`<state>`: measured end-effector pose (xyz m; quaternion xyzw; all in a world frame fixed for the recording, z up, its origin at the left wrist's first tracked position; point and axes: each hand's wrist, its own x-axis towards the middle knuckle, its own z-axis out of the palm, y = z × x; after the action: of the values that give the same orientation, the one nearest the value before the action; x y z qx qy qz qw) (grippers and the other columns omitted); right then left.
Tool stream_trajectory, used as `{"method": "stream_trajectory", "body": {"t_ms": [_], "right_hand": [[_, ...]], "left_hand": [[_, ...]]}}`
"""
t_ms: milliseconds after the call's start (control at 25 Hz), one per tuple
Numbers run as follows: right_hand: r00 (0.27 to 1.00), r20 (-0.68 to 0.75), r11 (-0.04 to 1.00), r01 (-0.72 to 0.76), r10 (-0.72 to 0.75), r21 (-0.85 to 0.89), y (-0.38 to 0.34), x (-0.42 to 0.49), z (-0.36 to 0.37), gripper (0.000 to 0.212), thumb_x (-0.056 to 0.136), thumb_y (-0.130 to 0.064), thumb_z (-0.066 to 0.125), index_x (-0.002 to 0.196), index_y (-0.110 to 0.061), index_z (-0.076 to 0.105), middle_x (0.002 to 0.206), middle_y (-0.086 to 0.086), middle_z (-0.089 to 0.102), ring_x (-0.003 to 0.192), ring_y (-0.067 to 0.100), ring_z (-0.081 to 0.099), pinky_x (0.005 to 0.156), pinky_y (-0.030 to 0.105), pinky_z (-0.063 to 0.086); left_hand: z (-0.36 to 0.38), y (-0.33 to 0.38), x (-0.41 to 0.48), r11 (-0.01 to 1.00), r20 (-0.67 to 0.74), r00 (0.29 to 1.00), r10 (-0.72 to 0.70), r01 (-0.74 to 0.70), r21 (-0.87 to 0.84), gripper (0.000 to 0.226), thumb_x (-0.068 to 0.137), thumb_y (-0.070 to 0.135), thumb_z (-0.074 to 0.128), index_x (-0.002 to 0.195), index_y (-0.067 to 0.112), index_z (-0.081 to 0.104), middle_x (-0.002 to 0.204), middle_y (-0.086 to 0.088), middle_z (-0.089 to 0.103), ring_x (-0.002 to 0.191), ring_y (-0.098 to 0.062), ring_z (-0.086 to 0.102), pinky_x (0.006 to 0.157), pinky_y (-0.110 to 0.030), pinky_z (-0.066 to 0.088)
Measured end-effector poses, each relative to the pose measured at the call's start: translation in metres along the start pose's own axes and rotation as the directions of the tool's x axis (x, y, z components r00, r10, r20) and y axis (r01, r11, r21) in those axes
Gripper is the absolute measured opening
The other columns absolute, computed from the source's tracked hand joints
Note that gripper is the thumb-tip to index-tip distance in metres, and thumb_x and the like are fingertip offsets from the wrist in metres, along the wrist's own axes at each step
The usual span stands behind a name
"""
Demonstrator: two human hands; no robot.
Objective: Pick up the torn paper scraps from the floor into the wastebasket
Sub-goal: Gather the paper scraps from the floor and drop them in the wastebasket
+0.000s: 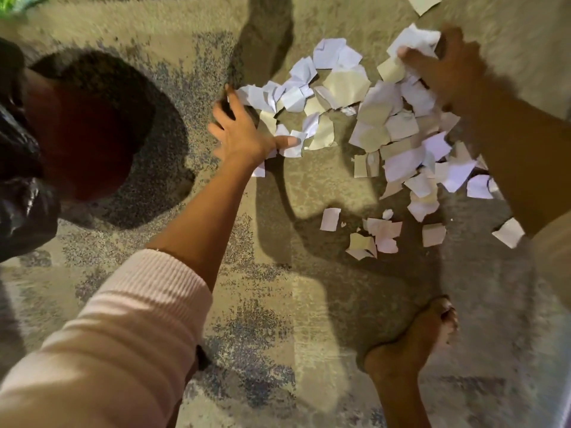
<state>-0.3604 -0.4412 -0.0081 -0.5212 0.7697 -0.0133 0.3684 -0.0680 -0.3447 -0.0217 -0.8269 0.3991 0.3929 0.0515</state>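
My ribbed, pale pink knit sleeve [123, 319] fills the near left corner, pushed up to mid-forearm, and my bare foot [414, 338] stands flat on the floor [278, 304] at the lower right. The floor is rough and matt, tan with mottled patches of grey-blue speckle, crossed by hard shadows of my arms. My left hand [244, 134] lies low at the left edge of the torn paper scraps [380, 118], its fingers [232, 97] spread and straight, thumb pressing on one white piece, holding nothing. My right hand [451, 72], blurred, is at the far right of the heap with its fingers curled round a crumpled bunch of the scraps. The scraps are thin, ragged-edged pieces, white and cream, some creased, overlapping in a loose band on the floor between my two hands and trailing down under my right forearm; a small cluster lies nearer my foot, and single pieces sit apart at the top edge and the right. The wastebasket [86, 140], round with a dark reddish inside and a glossy black plastic liner [21, 186] bunched over its left rim, stands on the floor to the left of my left hand, with bare floor between them.
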Motion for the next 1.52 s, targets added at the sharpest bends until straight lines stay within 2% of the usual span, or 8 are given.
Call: {"method": "stream_trajectory", "body": {"t_ms": [360, 520, 640, 800, 1000, 1200, 1360, 1520], "right_hand": [[0.964, 0.208, 0.947, 0.215, -0.166, -0.238, -0.021, -0.036, 0.055, 0.08, 0.07, -0.063, 0.067, 0.14, -0.037, 0.038, 0.15, 0.019, 0.021, 0.138, 0.044, 0.018, 0.115, 0.052, 0.02], [0.922, 0.252, 0.877, 0.364, -0.293, -0.313, 0.002, -0.064, 0.071, 0.085, 0.067, -0.062, 0.07, 0.139, -0.035, 0.035, 0.149, 0.014, 0.026, 0.134, 0.042, 0.025, 0.106, 0.053, 0.032], [0.915, 0.101, 0.845, 0.4, -0.39, -0.354, 0.027, -0.074, 0.055, 0.098, 0.059, -0.065, 0.075, 0.14, -0.033, 0.03, 0.143, 0.015, 0.035, 0.126, 0.04, 0.034, 0.093, 0.053, 0.042], [0.978, 0.004, 0.889, 0.192, -0.209, -0.415, 0.07, -0.065, 0.029, 0.126, 0.044, -0.087, 0.063, 0.148, -0.033, 0.016, 0.154, 0.022, 0.018, 0.14, 0.047, 0.019, 0.107, 0.062, 0.025], [0.985, 0.153, 0.932, 0.129, -0.081, -0.338, 0.081, -0.058, 0.029, 0.141, 0.035, -0.089, 0.061, 0.149, -0.033, 0.002, 0.159, 0.02, 0.001, 0.145, 0.046, 0.002, 0.112, 0.064, 0.008], [0.951, 0.251, 0.938, 0.245, -0.183, -0.247, 0.041, -0.076, 0.065, 0.135, 0.041, -0.073, 0.08, 0.149, -0.036, 0.007, 0.154, 0.027, 0.007, 0.14, 0.052, 0.007, 0.109, 0.064, 0.017], [0.925, 0.172, 0.863, 0.378, -0.338, -0.336, 0.041, -0.099, 0.078, 0.103, 0.055, -0.043, 0.087, 0.14, -0.027, 0.032, 0.151, 0.019, 0.018, 0.133, 0.044, 0.023, 0.094, 0.057, 0.042], [0.94, 0.153, 0.862, 0.342, -0.306, -0.375, 0.048, -0.113, 0.085, 0.075, 0.066, -0.019, 0.082, 0.129, -0.022, 0.041, 0.147, 0.015, 0.025, 0.134, 0.04, 0.024, 0.091, 0.051, 0.046]], "left_hand": [[0.033, 0.03, -0.011, 0.794, 0.158, 0.854, 0.495, -0.519, 0.318, 0.116, 0.064, 0.05, 0.083, 0.154, 0.026, 0.013, 0.154, -0.01, 0.026, 0.134, -0.039, 0.027, 0.109, -0.056, 0.032], [0.048, 0.025, -0.03, 0.756, 0.104, 0.822, 0.56, -0.559, 0.34, 0.089, 0.078, 0.039, 0.073, 0.149, 0.026, 0.021, 0.15, -0.01, 0.029, 0.13, -0.037, 0.034, 0.1, -0.062, 0.037], [0.048, 0.022, -0.035, 0.809, -0.077, 0.851, 0.52, -0.462, 0.364, 0.089, 0.077, 0.042, 0.071, 0.147, 0.024, 0.018, 0.149, -0.013, 0.025, 0.128, -0.033, 0.037, 0.095, -0.057, 0.043], [0.04, 0.039, -0.023, 0.778, 0.046, 0.86, 0.508, -0.482, 0.403, 0.128, 0.065, 0.047, 0.084, 0.154, 0.025, -0.006, 0.156, -0.022, 0.011, 0.137, -0.041, 0.028, 0.101, -0.055, 0.04], [0.046, 0.081, -0.011, 0.588, 0.25, 0.761, 0.599, -0.63, 0.508, 0.129, 0.065, 0.043, 0.084, 0.154, 0.027, -0.009, 0.151, -0.032, 0.012, 0.128, -0.047, 0.033, 0.106, -0.048, 0.037], [0.067, 0.087, -0.028, 0.589, 0.347, 0.748, 0.566, -0.661, 0.465, 0.109, 0.063, 0.038, 0.084, 0.149, 0.04, 0.017, 0.149, -0.02, 0.017, 0.131, -0.044, 0.026, 0.097, -0.054, 0.047], [0.083, 0.07, -0.048, 0.63, 0.323, 0.734, 0.597, -0.678, 0.378, 0.086, 0.069, 0.019, 0.077, 0.143, 0.032, 0.034, 0.139, -0.018, 0.027, 0.12, -0.041, 0.039, 0.086, -0.051, 0.052], [0.091, 0.053, -0.063, 0.705, 0.192, 0.762, 0.619, -0.646, 0.292, 0.057, 0.078, 0.001, 0.056, 0.13, 0.022, 0.05, 0.132, -0.016, 0.036, 0.107, -0.037, 0.05, 0.075, -0.046, 0.052]]}}
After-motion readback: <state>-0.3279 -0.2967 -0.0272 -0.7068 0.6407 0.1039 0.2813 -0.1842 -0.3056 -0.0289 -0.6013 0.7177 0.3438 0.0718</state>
